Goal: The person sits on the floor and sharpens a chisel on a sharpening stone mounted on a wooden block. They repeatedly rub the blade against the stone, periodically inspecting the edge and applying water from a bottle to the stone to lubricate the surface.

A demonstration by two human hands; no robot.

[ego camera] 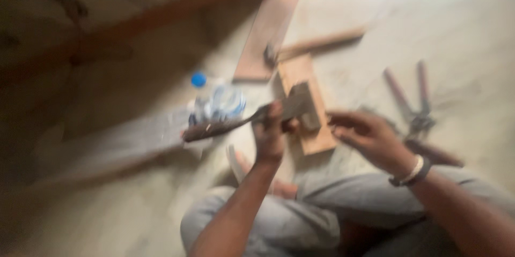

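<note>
The view is blurred by motion. My left hand (pixel 270 135) is closed around the handle of a dark hand tool (pixel 244 120), its wide metal head (pixel 299 102) raised over a small wooden block (pixel 316 139) on the floor. My right hand (pixel 365 133) hovers just right of the block with fingers curled and apart, holding nothing. A bracelet and dark band sit on my right wrist. I sit cross-legged in grey trousers, a bare foot (pixel 241 167) showing below the left hand.
A clear plastic bottle with a blue cap (pixel 217 99) lies left of the tool. A hammer (pixel 314 42) rests beyond the block beside a flat wooden board (pixel 268 29). Red-handled pincers (pixel 416 107) lie on the pale floor to the right. A long wooden beam (pixel 134 26) crosses the upper left.
</note>
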